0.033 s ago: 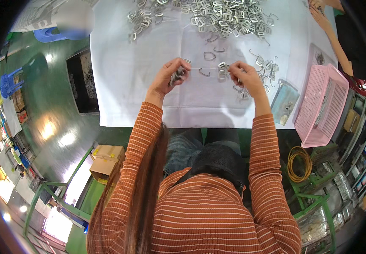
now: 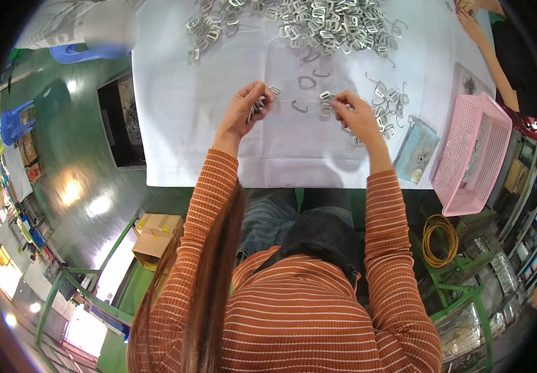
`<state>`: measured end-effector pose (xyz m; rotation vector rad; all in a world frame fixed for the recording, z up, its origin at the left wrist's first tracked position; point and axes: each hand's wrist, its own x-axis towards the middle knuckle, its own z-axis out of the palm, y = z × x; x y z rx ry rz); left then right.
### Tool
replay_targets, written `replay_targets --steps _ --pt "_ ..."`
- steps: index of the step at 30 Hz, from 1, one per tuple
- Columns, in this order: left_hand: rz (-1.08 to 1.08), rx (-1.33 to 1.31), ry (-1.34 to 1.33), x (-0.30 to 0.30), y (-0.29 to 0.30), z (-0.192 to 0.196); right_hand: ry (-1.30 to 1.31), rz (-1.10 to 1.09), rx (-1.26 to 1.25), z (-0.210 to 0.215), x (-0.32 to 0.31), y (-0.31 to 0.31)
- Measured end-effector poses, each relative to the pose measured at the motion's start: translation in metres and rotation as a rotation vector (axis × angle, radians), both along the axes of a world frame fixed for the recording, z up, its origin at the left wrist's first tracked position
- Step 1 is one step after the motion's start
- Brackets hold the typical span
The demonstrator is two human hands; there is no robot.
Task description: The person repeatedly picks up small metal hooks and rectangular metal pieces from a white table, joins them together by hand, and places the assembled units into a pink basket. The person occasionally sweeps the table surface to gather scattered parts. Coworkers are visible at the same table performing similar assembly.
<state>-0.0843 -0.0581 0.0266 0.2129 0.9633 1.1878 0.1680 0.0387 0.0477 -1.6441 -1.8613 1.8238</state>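
Observation:
My left hand (image 2: 243,112) is closed round several small silver metal buckles (image 2: 258,107); a slotted buckle (image 2: 274,91) pokes out past its thumb and forefinger. To its right, my right hand (image 2: 356,116) has its fingers pinched together, the tips right at the edge of a slotted buckle (image 2: 325,96). What sits between those fingertips is too small to make out. A second buckle (image 2: 325,110) shows just below. Between the hands a bent wire hook (image 2: 299,107) lies on the white tablecloth (image 2: 200,143), with a wire ring (image 2: 307,82) farther off.
A big heap of buckles (image 2: 337,28) covers the table's far side, with a smaller pile (image 2: 209,28) to its left. Loose hooked pieces (image 2: 389,99) lie beyond my right hand. A blue pouch (image 2: 419,152) and pink basket (image 2: 467,155) stand right. Another person's hand (image 2: 467,22) works at the far right.
My right hand has shifted slightly left, its fingertips now at the buckle's edge. My left hand has turned a little, and a buckle shows more clearly at its fingertips.

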Motion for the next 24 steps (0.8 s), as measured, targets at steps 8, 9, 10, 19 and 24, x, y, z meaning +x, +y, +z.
replay_targets --steps 8,9,10,19,24 --pt "-0.380 -0.034 1.431 0.017 0.011 0.001 -0.403 0.117 0.554 -0.016 -0.009 -0.040" --pt "-0.389 -0.041 1.410 0.017 0.009 -0.003 -0.372 0.056 0.475 -0.011 -0.005 -0.040" --pt "-0.397 -0.050 1.388 0.016 0.007 -0.006 -0.339 -0.003 0.397 -0.007 0.001 -0.039" --pt "-0.278 0.031 0.046 0.035 0.023 0.028 -0.301 0.024 0.429 -0.007 0.058 0.011" --pt "-0.409 0.139 0.922 0.105 0.047 0.010 -0.504 0.195 0.428 -0.007 0.034 0.022"
